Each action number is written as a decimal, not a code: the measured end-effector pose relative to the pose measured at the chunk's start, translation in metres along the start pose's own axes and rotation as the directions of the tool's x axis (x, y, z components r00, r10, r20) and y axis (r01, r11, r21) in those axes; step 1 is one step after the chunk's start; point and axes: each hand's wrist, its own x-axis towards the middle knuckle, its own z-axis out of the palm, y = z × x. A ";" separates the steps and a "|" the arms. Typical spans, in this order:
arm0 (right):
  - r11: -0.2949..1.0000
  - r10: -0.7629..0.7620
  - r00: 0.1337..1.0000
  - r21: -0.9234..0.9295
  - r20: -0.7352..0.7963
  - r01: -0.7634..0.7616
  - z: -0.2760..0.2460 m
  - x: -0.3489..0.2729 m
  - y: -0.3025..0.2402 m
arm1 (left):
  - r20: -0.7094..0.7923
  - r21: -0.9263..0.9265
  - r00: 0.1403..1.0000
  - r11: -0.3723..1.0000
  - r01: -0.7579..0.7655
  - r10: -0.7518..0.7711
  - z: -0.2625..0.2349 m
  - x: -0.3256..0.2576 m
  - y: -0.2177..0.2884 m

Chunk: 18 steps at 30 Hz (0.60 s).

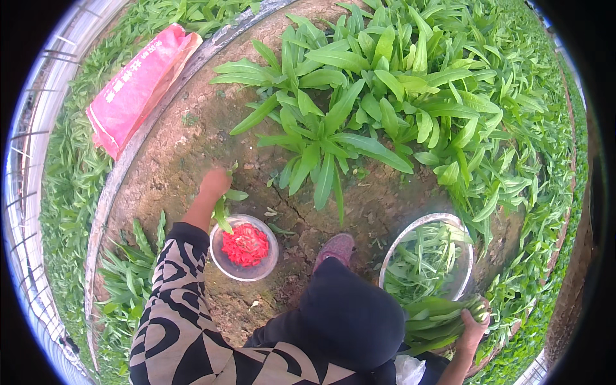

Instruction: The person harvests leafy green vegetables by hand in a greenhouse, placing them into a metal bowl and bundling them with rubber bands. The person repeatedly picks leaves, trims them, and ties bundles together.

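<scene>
My left hand (217, 183) is closed over the bare soil, with a few loose green leaves (221, 210) showing from under its fingers. Just below it a clear round bowl (274, 264) holds many small bright red pieces (245, 244), whose kind I cannot make out. On the lower right, my right hand (473, 326) grips a thick bunch of long leafy greens (431, 324), cut ends towards the fingers. Behind that bunch a clear plastic tub (387, 262) contains more loose narrow green leaves (425, 256).
Tall leafy plants (327, 138) grow ahead and along the right. A pink sack (138, 90) lies at the far left, across a pale bed edging (125, 163). My shoe (335, 249) stands on cracked soil between the two containers. Some white plastic (409, 370) lies by my leg.
</scene>
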 end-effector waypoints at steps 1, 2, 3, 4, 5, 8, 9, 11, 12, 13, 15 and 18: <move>1.000 -0.011 1.000 0.022 0.013 0.011 -0.003 -0.005 0.002 | -0.077 -0.079 0.996 0.995 -0.062 0.056 -0.006 -0.015 0.012; 0.999 -0.027 0.999 0.043 0.034 0.025 -0.005 -0.008 0.003 | -0.157 -0.157 0.983 0.980 -0.123 0.098 -0.009 -0.032 0.020; 0.997 -0.041 0.998 0.062 0.054 0.038 -0.007 -0.011 0.004 | -0.239 -0.226 0.962 0.955 -0.190 0.135 -0.014 -0.046 0.028; 0.995 -0.060 0.996 0.082 0.059 0.055 -0.010 -0.014 0.006 | -0.250 -0.323 0.955 0.916 -0.237 0.159 -0.023 -0.059 0.037; 0.992 -0.082 0.995 0.103 0.058 0.075 -0.011 -0.017 0.008 | -0.266 -0.413 0.945 0.863 -0.289 0.189 -0.035 -0.070 0.048; 0.981 -0.136 0.990 0.143 0.042 0.129 -0.007 -0.033 -0.003 | -0.147 -0.899 0.943 0.359 -0.253 0.298 -0.077 -0.122 0.092; 0.978 -0.161 0.986 0.142 0.042 0.154 -0.010 -0.038 -0.005 | -0.091 -0.986 0.923 0.095 -0.135 0.374 -0.089 -0.138 0.107; 0.968 -0.177 0.983 0.188 0.050 0.165 -0.012 -0.049 -0.015 | -0.230 -0.837 0.859 0.357 -0.414 0.457 -0.105 -0.153 0.132; 0.963 -0.200 0.978 0.196 0.061 0.184 -0.014 -0.056 -0.018 | -0.287 -0.706 0.811 0.460 -0.539 0.510 -0.113 -0.162 0.147; 0.963 -0.228 0.971 0.163 0.067 0.215 -0.019 -0.062 -0.019 | -0.257 -0.858 0.802 0.254 -0.446 0.540 -0.126 -0.183 0.172; 0.956 -0.259 0.959 0.171 0.111 0.238 -0.025 -0.071 -0.022 | -0.309 -0.863 0.753 0.161 -0.478 0.580 -0.149 -0.218 0.206; 0.935 -0.295 0.942 0.250 0.160 0.251 -0.035 -0.087 -0.025 | -0.341 -0.797 0.607 0.122 -0.592 0.717 -0.179 -0.274 0.265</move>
